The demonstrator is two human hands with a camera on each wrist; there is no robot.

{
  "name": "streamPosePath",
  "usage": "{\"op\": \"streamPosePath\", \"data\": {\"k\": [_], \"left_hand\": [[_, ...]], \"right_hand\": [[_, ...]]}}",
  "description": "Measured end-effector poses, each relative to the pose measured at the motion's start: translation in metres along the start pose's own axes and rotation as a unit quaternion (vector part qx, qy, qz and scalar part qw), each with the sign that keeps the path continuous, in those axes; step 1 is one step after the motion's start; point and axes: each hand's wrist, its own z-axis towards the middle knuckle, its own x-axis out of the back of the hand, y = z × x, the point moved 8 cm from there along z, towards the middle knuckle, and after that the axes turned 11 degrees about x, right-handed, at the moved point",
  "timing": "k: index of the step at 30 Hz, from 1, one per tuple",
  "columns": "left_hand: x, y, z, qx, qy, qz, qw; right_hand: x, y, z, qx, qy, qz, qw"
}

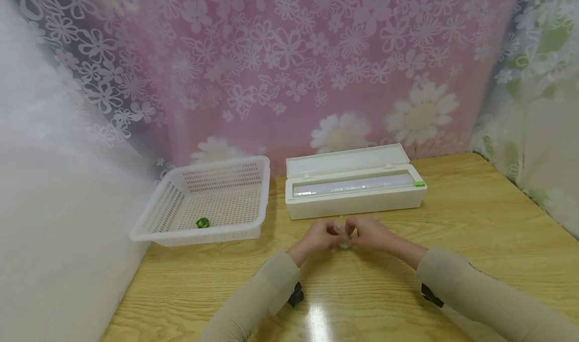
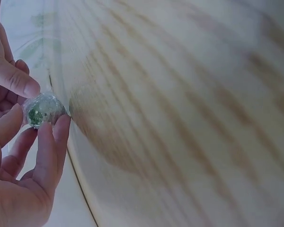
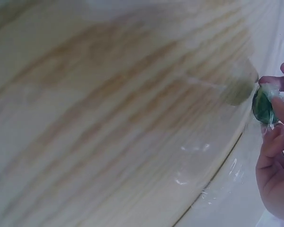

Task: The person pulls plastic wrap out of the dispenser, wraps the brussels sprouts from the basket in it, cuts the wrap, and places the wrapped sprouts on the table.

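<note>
Between the two hands is a small green vegetable wrapped in clear cling film (image 1: 345, 243), held just above the wooden table. My left hand (image 1: 318, 237) pinches it from the left, thumb and fingertips around the film in the left wrist view. From the right, my right hand (image 1: 368, 233) pinches the film with thumb and forefinger. Green shows through the crinkled wrap (image 2: 43, 109) in the left wrist view. A darker green side of the bundle (image 3: 262, 105) appears in the right wrist view, film bunched at the fingers.
Just behind the hands stands a white cling film box (image 1: 355, 203), lid raised, a film roll (image 1: 353, 185) inside and a green tab (image 1: 419, 183) at its right end. To the left is a white perforated basket (image 1: 199, 237) with a small green vegetable (image 1: 202, 223) inside.
</note>
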Motion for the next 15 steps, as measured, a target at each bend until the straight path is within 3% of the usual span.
{"op": "streamPosePath", "data": {"k": [7, 15], "left_hand": [[-0.0016, 0.0035, -0.0006, -0.004, 0.013, 0.046, 0.9988], [-0.0033, -0.001, -0.002, 0.013, -0.008, 0.059, 0.9982]], "right_hand": [[-0.0011, 0.001, -0.004, -0.005, -0.025, 0.069, 0.9973], [-0.0026, 0.005, -0.0052, 0.001, -0.033, 0.094, 0.995]]}}
